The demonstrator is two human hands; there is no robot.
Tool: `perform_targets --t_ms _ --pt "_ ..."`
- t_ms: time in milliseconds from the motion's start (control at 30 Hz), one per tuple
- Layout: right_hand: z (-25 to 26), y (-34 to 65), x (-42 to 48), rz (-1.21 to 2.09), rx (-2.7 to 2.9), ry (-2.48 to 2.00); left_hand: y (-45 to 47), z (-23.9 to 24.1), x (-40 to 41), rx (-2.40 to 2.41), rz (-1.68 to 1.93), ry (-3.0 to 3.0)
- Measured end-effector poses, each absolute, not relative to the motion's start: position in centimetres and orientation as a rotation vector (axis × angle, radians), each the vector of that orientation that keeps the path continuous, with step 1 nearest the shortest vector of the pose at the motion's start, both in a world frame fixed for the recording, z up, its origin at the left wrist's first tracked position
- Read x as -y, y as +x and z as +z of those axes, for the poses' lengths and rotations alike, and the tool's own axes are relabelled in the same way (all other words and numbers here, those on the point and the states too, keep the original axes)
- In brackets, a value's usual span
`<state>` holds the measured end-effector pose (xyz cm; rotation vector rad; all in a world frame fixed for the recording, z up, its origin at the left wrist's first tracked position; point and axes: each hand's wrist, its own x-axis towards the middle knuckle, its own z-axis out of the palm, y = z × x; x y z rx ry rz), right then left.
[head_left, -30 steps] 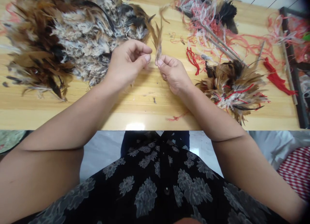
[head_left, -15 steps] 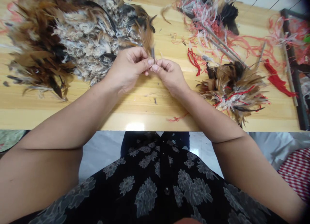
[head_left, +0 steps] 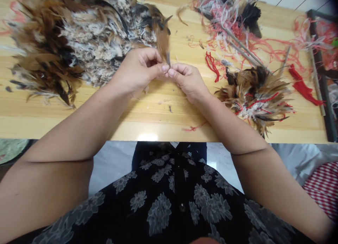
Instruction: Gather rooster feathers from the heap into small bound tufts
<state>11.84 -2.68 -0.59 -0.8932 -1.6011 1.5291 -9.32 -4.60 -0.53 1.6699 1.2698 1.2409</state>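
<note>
My left hand pinches the base of some brown feathers, which point away from me and are a little blurred. Thumb tip to thumb tip with it, my right hand is also closed in a pinch at the feathers' lower end. What lies between the right fingertips is too small to make out. Just behind and left of my hands spreads a large pile of feathers, whitish in the middle and brown and black round the rim. A smaller feather bunch tied with red string lies right of my right forearm.
Pink and white plastic strips tangle with thin sticks at the back right. Red string bundles and a thicker red bundle lie on the wooden table. A dark frame stands at the right edge.
My hands stay pinched together in almost the same place. The brown feathers have shifted slightly and stand a bit more upright. The view has moved a little.
</note>
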Motion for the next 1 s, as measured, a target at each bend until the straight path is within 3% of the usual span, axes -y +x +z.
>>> perform_targets --t_ms 300,600,767,1000 --pt "-0.3 12.3 2.1 1.45 1.512 -1.02 -13.2 2.3 6.1 -1.625 1.294 2.02" --pt "0.0 11.9 2.9 1.465 1.486 -1.026 -12.6 -4.4 1.5 -1.701 1.075 2.138" --pt "0.2 11.9 3.0 1.452 1.486 -1.019 -12.9 -5.9 -0.5 -1.608 1.194 2.085" --pt "-0.6 12.0 2.5 1.467 1.469 -0.954 -13.3 -2.0 1.9 -1.309 1.58 1.784"
